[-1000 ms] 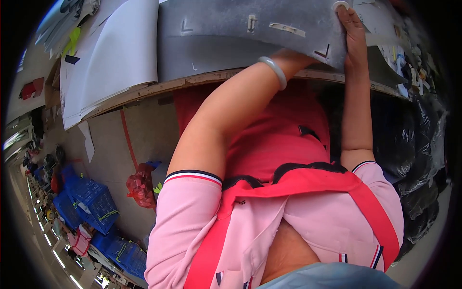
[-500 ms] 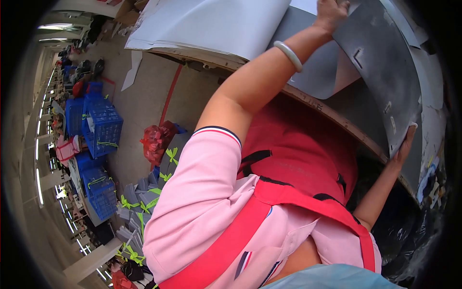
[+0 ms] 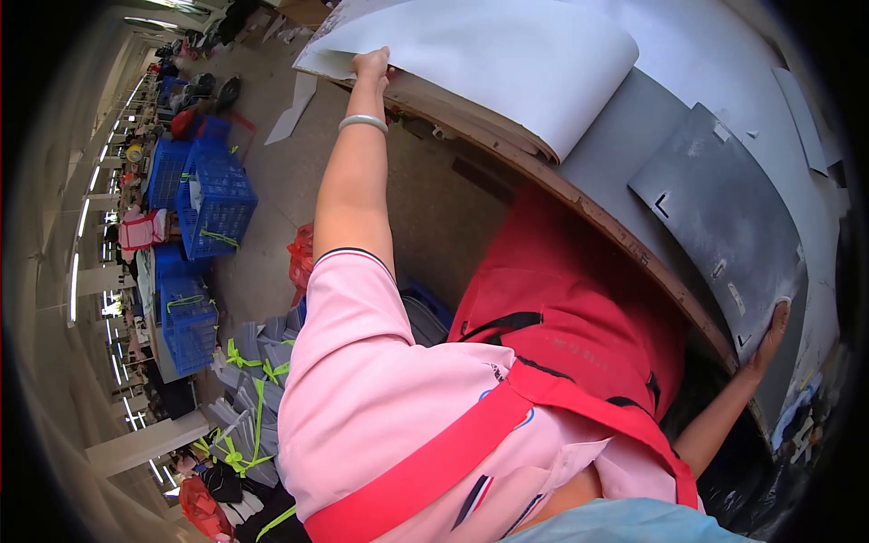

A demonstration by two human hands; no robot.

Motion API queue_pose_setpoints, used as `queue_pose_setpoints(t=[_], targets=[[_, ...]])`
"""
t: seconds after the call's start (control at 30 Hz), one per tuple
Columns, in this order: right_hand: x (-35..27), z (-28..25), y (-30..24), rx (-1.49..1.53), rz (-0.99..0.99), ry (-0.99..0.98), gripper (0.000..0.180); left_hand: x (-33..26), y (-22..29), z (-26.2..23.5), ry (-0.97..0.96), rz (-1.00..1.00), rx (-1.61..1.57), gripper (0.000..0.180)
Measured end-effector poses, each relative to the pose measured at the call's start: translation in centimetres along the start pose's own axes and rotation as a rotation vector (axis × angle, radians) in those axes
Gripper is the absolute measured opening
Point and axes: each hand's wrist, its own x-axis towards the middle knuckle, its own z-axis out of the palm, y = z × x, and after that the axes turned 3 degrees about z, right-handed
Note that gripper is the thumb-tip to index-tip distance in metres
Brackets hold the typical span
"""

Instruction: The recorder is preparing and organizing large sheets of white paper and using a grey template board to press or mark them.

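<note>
Right hand (image 3: 772, 328) pressed flat on grey sheet (image 3: 724, 217) at the bench (image 3: 579, 195) edge. Left hand (image 3: 370, 63), farther out, pinches the white roll (image 3: 489, 54) corner. Risk: roll slips off the edge, grip is small. Right fingers partly hidden by fisheye rim.

Single view, from the left of two fisheye cameras on my head. It looks steeply down along my chest and out over the counter (image 3: 579, 195) edge, which bends from upper centre to lower right. My torso fills the near foreground, close to the lens. My left hand (image 3: 371, 63) lies far out at the top, on the white sheet (image 3: 489, 54); my right hand (image 3: 774, 330) sits at the right rim on the grey panel (image 3: 724, 208). The floor (image 3: 262, 244) with blue crates (image 3: 213, 195) recedes at the left. Straight lines curve toward the dark circular border.
</note>
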Motion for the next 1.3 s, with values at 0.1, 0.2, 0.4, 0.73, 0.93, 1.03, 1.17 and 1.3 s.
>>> queue_pose_setpoints(t=[0.1, 0.2, 0.4, 0.73, 0.93, 1.03, 1.17, 1.3], targets=[[0.6, -2.4, 0.5, -0.07, -0.028, -0.001, 0.034, -0.2, -1.4, -0.4, -0.139, -0.342, -0.015, 0.026], [-0.5, -2.0, 0.0, -0.089, -0.021, 0.005, 0.03, -1.8, -1.1, 0.4, -0.142, -0.292, 0.139, 0.034], [-0.6, 4.0, -2.2, -0.378, -0.053, -0.025, 0.019, -5.1, 1.8, -1.3, -0.003, 0.536, 0.621, 0.069], [4.4, 7.1, -2.2, -0.797, -0.125, -0.095, 0.035, -35.3, 8.5, 10.5, -1.134, 1.049, 0.315, 0.026], [1.7, 9.7, -3.5, -0.921, -0.161, -0.072, 0.022, -35.8, 7.0, 10.5, -1.202, 1.1, 0.456, 0.027], [-0.5, 11.5, -4.4, -0.83, -0.094, -0.035, 0.012, -35.5, 7.2, 10.5, -1.283, 1.064, 0.429, 0.027], [-1.2, 10.9, -3.8, -0.773, -0.114, 0.006, 0.013, -35.6, 7.3, 9.9, -1.296, 1.054, 0.417, 0.028], [-1.2, 10.3, -3.6, -0.717, -0.1, -0.046, 0.014, -35.7, 6.9, 9.6, -1.256, 1.081, 0.381, 0.027]])
